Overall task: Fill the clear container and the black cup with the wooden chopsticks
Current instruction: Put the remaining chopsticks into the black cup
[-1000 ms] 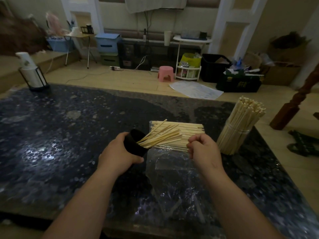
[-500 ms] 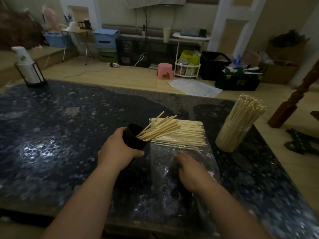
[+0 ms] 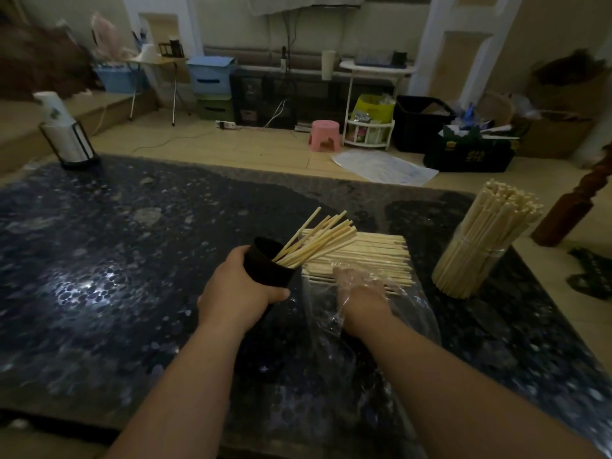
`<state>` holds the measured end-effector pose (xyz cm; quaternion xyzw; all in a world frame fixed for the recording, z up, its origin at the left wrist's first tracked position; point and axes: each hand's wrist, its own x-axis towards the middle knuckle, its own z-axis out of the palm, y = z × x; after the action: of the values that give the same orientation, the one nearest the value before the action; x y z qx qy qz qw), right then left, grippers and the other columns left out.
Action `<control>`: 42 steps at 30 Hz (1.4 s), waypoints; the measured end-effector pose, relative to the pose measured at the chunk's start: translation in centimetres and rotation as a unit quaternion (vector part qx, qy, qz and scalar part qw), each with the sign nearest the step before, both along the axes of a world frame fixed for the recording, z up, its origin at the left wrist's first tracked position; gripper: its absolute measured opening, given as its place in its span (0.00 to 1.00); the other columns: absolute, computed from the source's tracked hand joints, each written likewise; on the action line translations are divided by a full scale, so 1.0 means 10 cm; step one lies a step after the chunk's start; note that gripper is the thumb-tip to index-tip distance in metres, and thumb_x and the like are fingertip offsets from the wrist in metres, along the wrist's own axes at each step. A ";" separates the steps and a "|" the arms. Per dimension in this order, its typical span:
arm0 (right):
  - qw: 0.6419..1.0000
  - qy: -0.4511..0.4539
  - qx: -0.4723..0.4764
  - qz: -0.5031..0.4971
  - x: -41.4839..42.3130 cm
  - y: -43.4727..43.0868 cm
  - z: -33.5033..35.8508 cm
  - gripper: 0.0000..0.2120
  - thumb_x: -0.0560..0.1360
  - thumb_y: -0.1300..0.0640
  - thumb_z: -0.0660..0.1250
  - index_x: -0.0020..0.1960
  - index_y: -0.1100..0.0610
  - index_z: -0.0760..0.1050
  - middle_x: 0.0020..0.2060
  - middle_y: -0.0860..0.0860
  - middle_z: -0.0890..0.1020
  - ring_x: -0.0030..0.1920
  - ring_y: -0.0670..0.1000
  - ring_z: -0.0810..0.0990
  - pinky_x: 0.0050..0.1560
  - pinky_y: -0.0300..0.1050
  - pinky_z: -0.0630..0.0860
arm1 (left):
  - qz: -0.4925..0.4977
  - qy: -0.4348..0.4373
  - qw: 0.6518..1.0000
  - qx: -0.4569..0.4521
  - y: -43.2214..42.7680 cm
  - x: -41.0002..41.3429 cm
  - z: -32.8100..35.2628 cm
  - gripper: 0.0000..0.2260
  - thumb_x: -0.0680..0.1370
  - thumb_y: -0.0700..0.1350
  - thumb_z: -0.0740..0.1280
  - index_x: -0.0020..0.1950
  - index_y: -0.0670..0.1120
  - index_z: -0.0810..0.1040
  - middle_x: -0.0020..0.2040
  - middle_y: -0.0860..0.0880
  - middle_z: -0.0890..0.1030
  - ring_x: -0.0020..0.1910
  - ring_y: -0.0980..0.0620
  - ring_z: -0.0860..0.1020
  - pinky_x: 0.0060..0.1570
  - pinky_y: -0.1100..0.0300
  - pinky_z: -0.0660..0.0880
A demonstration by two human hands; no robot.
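Two hands: your left hand [image 3: 238, 289] clasps the tilted black cup [image 3: 268, 267]; your right hand [image 3: 361, 290], inside the plastic bag [image 3: 419, 318], reaches the wooden chopsticks [image 3: 376, 255], its grip unreadable.

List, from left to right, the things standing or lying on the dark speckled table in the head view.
From the left: white paper roll in a black wire holder → black cup → flat pile of wooden chopsticks → clear container packed with upright chopsticks.

Open room is offered by the tabletop [image 3: 99, 276] at left, whereas the right is crowded by the tilted black cup [image 3: 265, 266], bagged chopsticks [image 3: 374, 256] and packed clear container [image 3: 470, 276].
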<state>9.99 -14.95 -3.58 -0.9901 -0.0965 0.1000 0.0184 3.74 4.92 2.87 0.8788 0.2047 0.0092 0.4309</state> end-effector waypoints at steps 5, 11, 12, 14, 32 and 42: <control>0.999 -0.019 -0.031 -0.016 0.15 0.05 -0.02 0.31 0.74 0.45 0.70 0.73 0.49 0.63 0.73 0.52 0.65 0.72 0.59 0.64 0.72 0.59 0.59 | -0.001 0.006 1.000 0.001 0.00 0.03 -0.02 0.44 0.62 0.52 0.83 0.73 0.59 0.67 0.66 0.52 0.77 0.65 0.46 0.75 0.66 0.42 0.71; 0.999 -0.005 -0.009 -0.040 0.17 0.06 0.03 0.28 0.76 0.46 0.68 0.73 0.48 0.63 0.74 0.52 0.65 0.73 0.59 0.63 0.73 0.60 0.59 | -0.001 0.003 1.000 0.001 0.02 0.03 -0.03 0.44 0.60 0.53 0.84 0.72 0.59 0.68 0.66 0.53 0.77 0.65 0.47 0.75 0.66 0.41 0.71; 0.999 0.001 -0.009 -0.042 0.16 0.06 0.04 0.27 0.76 0.46 0.68 0.73 0.48 0.64 0.73 0.52 0.66 0.73 0.60 0.64 0.72 0.60 0.60 | -0.002 0.003 1.000 0.002 0.02 0.02 -0.02 0.44 0.61 0.53 0.84 0.73 0.59 0.68 0.66 0.53 0.77 0.64 0.47 0.75 0.66 0.42 0.71; 0.999 -0.006 -0.005 -0.042 0.15 0.06 0.05 0.24 0.75 0.47 0.70 0.69 0.49 0.68 0.70 0.52 0.70 0.70 0.59 0.68 0.69 0.59 0.65 | -0.004 0.005 1.000 0.002 0.02 0.02 -0.02 0.44 0.61 0.52 0.84 0.73 0.58 0.67 0.66 0.52 0.77 0.65 0.47 0.75 0.66 0.42 0.71; 0.993 0.053 0.028 -0.102 -0.03 0.04 0.00 0.13 0.79 0.54 0.66 0.61 0.55 0.79 0.61 0.56 0.80 0.61 0.57 0.79 0.62 0.50 0.76 | -0.024 0.011 1.000 0.007 -0.01 -0.02 0.03 0.44 0.62 0.52 0.83 0.74 0.57 0.66 0.68 0.51 0.76 0.66 0.46 0.74 0.66 0.43 0.71; 0.991 0.058 0.024 -0.115 -0.36 0.02 -0.08 0.22 0.79 0.53 0.63 0.71 0.58 0.67 0.68 0.57 0.70 0.68 0.59 0.69 0.66 0.53 0.68 | -0.032 0.010 0.999 0.021 0.00 -0.08 0.05 0.44 0.62 0.51 0.84 0.74 0.57 0.67 0.68 0.50 0.76 0.66 0.45 0.75 0.66 0.43 0.72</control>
<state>6.41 -14.75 -4.36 -0.9865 0.0167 0.1520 0.0589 2.94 4.89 3.38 0.8937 0.1806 -0.0087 0.4106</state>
